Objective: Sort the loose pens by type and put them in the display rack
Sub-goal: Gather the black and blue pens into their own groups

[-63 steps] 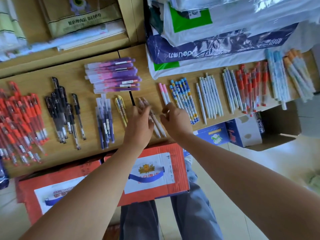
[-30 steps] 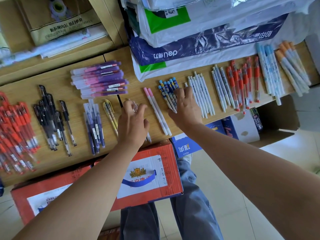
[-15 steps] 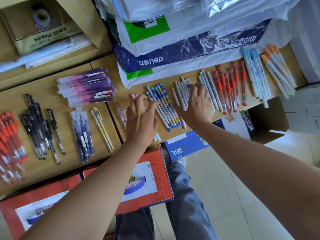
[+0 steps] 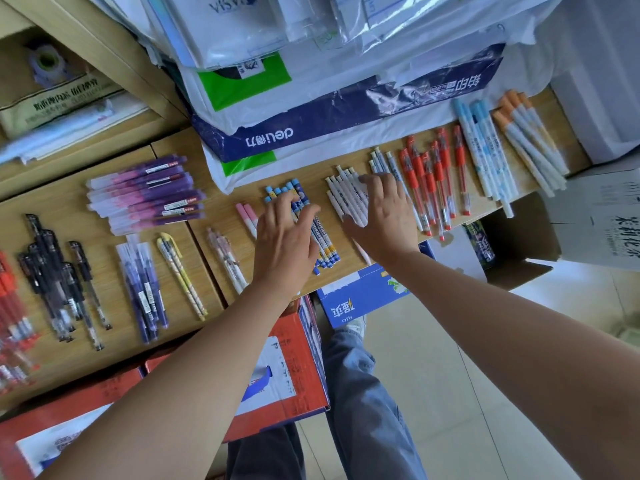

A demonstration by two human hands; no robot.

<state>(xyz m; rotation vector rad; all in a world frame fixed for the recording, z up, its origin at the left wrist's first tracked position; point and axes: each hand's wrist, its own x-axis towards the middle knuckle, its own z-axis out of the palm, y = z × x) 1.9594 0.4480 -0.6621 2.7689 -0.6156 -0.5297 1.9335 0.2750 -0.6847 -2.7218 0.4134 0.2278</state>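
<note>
Since half a second ago, I see the left hand point(image 4: 284, 237) has slid right, off the two pink-capped white pens point(image 4: 246, 214) and onto the bundle of blue-capped patterned pens point(image 4: 325, 245). The right hand point(image 4: 384, 216) stays on the row of slim white pens point(image 4: 346, 197). Both hands lie palm down with fingers spread and only slightly bent, pressing on the pens rather than closing round any.

All the pens lie sorted in groups on the pale wooden shelf point(image 4: 223, 220). The blue-capped bundle is just beside the white row, with the pink pair just left of it. Right of the white row come red-capped clear pens point(image 4: 433, 181), then light-blue-capped pens point(image 4: 481, 150) and orange-capped pens point(image 4: 526, 140). To the left are purple pens in clear sleeves point(image 4: 145, 195) and black gel pens point(image 4: 52, 271).

Behind the groups a navy-and-white wrapped paper ream point(image 4: 311, 123) rests on the shelf. Below the shelf edge sits a red cardboard box point(image 4: 298, 375).
</note>
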